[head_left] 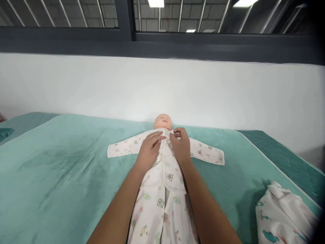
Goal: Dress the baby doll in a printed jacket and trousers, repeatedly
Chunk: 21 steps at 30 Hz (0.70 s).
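A baby doll (163, 121) lies on its back on a teal towel (63, 162), dressed in a white printed romper (162, 189) with both sleeves spread out sideways. Both my hands rest on the doll's chest just below its chin. My left hand (149, 149) pinches the left edge of the romper's front opening. My right hand (180, 145) has its fingers curled onto the right edge near the collar. The two edges meet between my fingertips.
A crumpled white garment with teal prints (284, 213) lies at the lower right on the towel. A white wall (228, 95) runs behind the doll's head, with a dark window frame (162, 44) above it. A darker teal cover (286, 159) shows at the right.
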Motion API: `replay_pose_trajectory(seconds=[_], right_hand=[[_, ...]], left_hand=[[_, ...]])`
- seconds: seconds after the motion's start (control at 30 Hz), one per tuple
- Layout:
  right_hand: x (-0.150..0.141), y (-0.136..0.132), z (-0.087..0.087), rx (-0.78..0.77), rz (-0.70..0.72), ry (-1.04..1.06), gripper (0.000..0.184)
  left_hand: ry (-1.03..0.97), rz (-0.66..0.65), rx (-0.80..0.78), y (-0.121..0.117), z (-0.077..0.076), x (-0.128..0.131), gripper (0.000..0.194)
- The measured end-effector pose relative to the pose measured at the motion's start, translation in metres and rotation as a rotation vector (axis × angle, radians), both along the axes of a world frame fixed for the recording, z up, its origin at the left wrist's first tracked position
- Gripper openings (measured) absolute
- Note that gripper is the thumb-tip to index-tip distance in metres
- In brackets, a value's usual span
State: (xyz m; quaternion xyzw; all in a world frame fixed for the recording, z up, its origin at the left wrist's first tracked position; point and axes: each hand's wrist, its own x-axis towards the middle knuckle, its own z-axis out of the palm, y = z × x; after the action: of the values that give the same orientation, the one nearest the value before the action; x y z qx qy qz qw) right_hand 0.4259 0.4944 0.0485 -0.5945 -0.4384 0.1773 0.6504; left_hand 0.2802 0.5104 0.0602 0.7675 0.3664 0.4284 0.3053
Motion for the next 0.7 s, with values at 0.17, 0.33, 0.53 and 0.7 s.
replay_pose_trajectory(seconds=[0.17, 0.33, 0.53, 0.7], right_hand=[[-0.002, -0.017, 0.0, 0.062, 0.139, -0.233, 0.029], [-0.001, -0.029, -0.001, 0.017, 0.161, -0.283, 0.021], [-0.005, -0.037, 0.0, -0.044, 0.121, -0.246, 0.009], [-0.005, -0.036, -0.004, -0.041, 0.102, -0.155, 0.009]], left_hand=[[0.038, -0.039, -0.008, -0.006, -0.001, -0.008, 0.026], [0.051, -0.05, -0.032, -0.006, 0.001, -0.01, 0.026], [0.039, -0.052, -0.035, -0.007, 0.002, -0.009, 0.025], [0.051, -0.047, -0.02, -0.009, 0.001, -0.008, 0.025]])
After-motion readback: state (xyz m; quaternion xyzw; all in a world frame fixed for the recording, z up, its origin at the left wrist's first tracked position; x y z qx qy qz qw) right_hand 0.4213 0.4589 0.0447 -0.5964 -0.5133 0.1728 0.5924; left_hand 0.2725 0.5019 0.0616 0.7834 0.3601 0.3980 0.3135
